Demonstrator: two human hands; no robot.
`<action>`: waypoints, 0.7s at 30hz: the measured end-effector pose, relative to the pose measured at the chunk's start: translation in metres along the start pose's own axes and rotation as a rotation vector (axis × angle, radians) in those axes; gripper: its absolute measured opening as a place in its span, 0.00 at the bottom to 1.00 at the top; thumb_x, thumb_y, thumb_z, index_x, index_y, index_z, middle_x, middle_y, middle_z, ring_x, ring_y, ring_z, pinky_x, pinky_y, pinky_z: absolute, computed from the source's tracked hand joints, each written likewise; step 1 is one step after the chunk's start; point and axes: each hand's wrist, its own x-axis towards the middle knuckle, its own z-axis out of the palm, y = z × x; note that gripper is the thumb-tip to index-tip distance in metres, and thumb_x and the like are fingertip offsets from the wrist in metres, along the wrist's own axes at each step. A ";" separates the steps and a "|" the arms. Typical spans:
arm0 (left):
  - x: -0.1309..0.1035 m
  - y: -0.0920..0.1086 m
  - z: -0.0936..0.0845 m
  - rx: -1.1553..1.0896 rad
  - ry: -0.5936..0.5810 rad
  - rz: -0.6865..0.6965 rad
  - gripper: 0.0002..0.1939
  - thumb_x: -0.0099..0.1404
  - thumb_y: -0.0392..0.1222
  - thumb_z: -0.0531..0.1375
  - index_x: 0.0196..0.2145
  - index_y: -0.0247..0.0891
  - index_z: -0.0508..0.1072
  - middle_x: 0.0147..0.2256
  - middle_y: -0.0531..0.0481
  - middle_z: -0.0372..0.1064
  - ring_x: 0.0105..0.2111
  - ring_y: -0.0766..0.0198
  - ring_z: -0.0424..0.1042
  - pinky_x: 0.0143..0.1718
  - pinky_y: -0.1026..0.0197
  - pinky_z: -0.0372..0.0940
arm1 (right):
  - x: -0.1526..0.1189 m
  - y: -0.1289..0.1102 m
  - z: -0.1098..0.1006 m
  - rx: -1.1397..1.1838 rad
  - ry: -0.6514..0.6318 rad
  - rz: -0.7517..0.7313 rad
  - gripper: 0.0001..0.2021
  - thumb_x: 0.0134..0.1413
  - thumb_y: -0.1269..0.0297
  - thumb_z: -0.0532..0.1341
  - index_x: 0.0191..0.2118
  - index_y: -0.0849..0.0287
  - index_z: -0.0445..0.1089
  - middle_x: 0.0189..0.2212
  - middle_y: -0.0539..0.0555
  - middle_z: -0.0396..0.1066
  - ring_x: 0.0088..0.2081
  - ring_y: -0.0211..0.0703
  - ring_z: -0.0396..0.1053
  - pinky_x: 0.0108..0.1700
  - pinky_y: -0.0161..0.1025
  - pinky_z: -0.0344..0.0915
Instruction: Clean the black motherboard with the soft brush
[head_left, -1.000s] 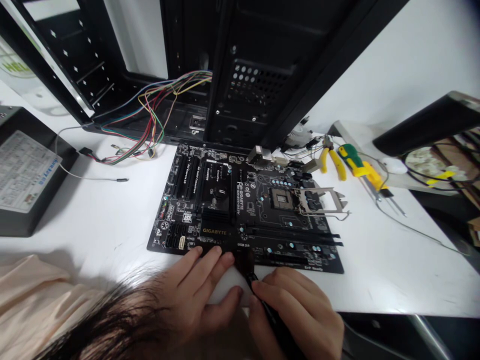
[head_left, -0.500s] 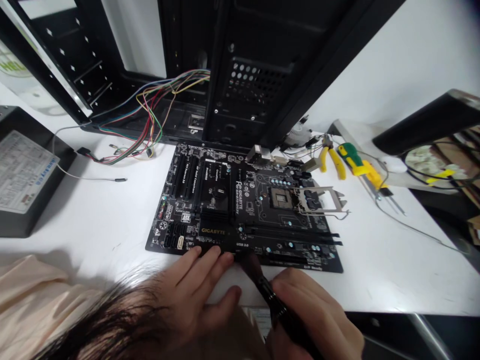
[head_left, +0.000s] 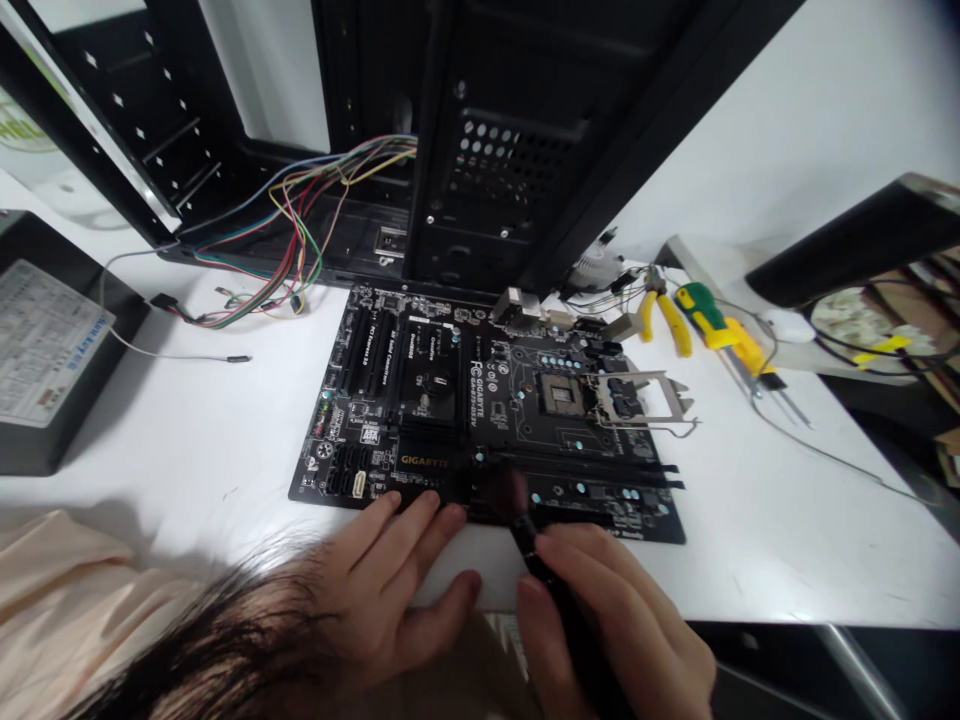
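A black Gigabyte motherboard [head_left: 517,410] lies flat on the white table, its CPU socket [head_left: 562,396] uncovered with the metal socket frame [head_left: 656,395] swung out to the right. My left hand [head_left: 397,575] rests at the board's near edge, fingers stretched out and fingertips touching it. In my right hand [head_left: 622,610] is a black-handled brush [head_left: 536,540], gripped between thumb and fingers. Its soft, dark bristles are on or just over the board's near part, right of the gold lettering; contact is hard to tell.
Behind the board stands an open black computer case [head_left: 480,230] with loose coloured wires [head_left: 300,220]. A power supply [head_left: 56,350] sits at left. Yellow-handled pliers [head_left: 667,318] and a green-and-yellow screwdriver [head_left: 705,315] lie at right. Hair partly covers the lower left.
The brush tip has moved from the board's near edge a little farther onto it, and my right hand has shifted with it. My left hand stays in place.
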 end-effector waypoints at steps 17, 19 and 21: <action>0.000 0.002 0.000 -0.010 -0.014 -0.026 0.13 0.71 0.39 0.55 0.52 0.42 0.65 0.51 0.47 0.71 0.52 0.57 0.69 0.55 0.52 0.59 | 0.011 -0.004 -0.004 0.056 -0.262 -0.132 0.05 0.51 0.76 0.56 0.29 0.62 0.66 0.20 0.50 0.66 0.23 0.36 0.63 0.24 0.36 0.64; 0.000 0.003 0.002 -0.011 0.013 -0.048 0.13 0.70 0.39 0.56 0.51 0.42 0.65 0.51 0.47 0.71 0.52 0.57 0.69 0.55 0.51 0.59 | 0.008 -0.004 -0.008 0.080 -0.276 -0.104 0.05 0.50 0.77 0.56 0.28 0.62 0.66 0.19 0.50 0.65 0.23 0.36 0.63 0.25 0.36 0.63; 0.000 0.003 0.003 -0.013 0.013 -0.038 0.13 0.69 0.39 0.57 0.51 0.42 0.66 0.51 0.46 0.70 0.52 0.56 0.69 0.55 0.51 0.60 | 0.005 -0.003 -0.011 0.125 -0.234 -0.072 0.05 0.50 0.78 0.56 0.28 0.62 0.66 0.20 0.50 0.65 0.24 0.36 0.63 0.26 0.37 0.64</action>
